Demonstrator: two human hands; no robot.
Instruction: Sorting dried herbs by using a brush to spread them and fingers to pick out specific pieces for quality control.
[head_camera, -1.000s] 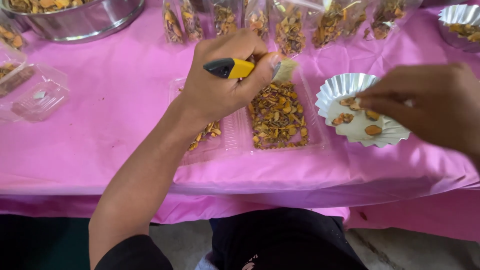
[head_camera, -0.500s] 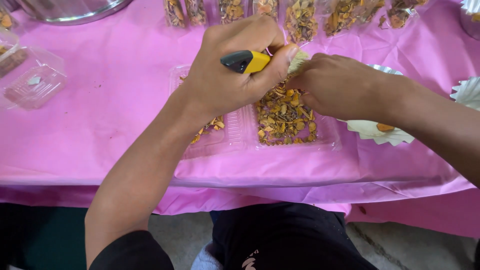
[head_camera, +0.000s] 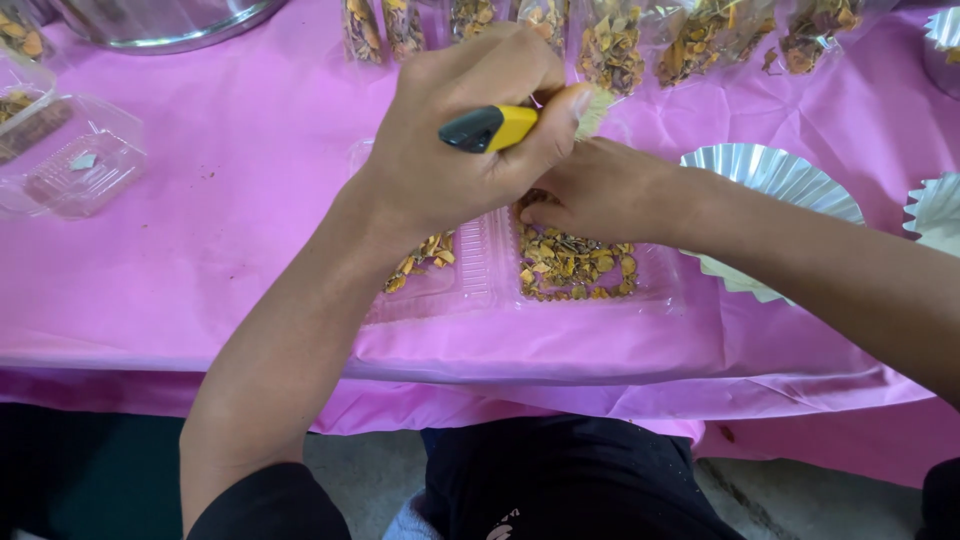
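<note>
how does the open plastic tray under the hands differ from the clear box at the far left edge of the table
The open plastic tray lies opened flat and holds a heap of dried yellow-brown pieces; the clear box looks closed, with only a small scrap inside. The tray sits right under the left hand and right hand, while the box sits apart, untouched. Both are clear plastic and rest on the pink tablecloth.

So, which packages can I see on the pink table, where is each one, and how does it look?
Open clear plastic clamshell tray: table middle, under both hands, holding a yellow-brown dried mix.
Row of clear bags: far edge, filled with a similar dried mix.
Empty clear plastic boxes: far left.
Silver pleated foil cups: right side.
No labels, signs or screens are visible.
</note>
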